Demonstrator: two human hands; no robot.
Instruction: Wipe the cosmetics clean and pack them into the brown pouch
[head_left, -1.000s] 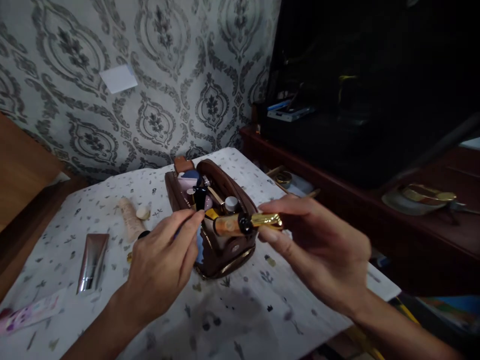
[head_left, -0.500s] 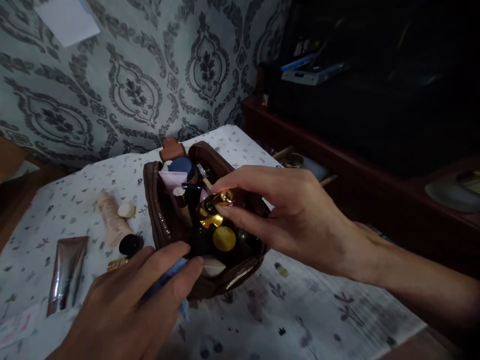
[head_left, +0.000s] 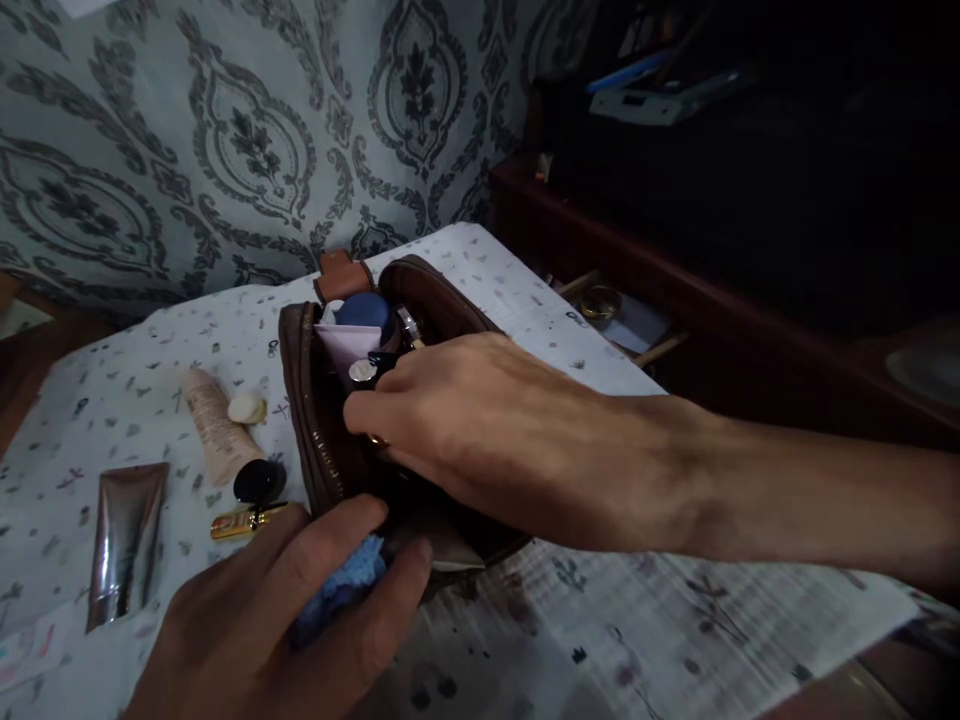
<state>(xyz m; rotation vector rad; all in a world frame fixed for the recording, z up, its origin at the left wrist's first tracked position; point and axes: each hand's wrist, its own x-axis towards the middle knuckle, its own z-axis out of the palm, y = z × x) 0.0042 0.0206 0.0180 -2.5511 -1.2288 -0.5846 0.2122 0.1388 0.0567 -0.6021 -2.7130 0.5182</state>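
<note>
My right hand (head_left: 450, 425) reaches down into an open brown zip-up toiletry bag (head_left: 300, 400), its fingers closed. A glint of gold from the gold-capped bottle (head_left: 379, 440) shows beneath them; the rest of the bottle is hidden. Along the bag's near side, my left hand (head_left: 277, 610) has a crumpled blue cloth (head_left: 345, 580) between thumb and fingers. Close to my right fingertips inside the bag are a pale pink tube (head_left: 349, 350), a dark blue lid (head_left: 365, 315) and a small silvery cap (head_left: 363, 373).
Left of the bag lie a beige tube (head_left: 217, 430), a cream-coloured round piece (head_left: 246, 407), a black cap (head_left: 255, 481), a gold tube (head_left: 236, 522) and a silver-brown tube (head_left: 127, 540). A patterned cloth (head_left: 615, 610) covers the table; a dark wooden cabinet (head_left: 585, 235) stands right.
My right hand has moved left and deeper into the bag, taking the gold-capped bottle along and covering it. My left hand has shifted slightly right with the blue cloth. The view has tilted down.
</note>
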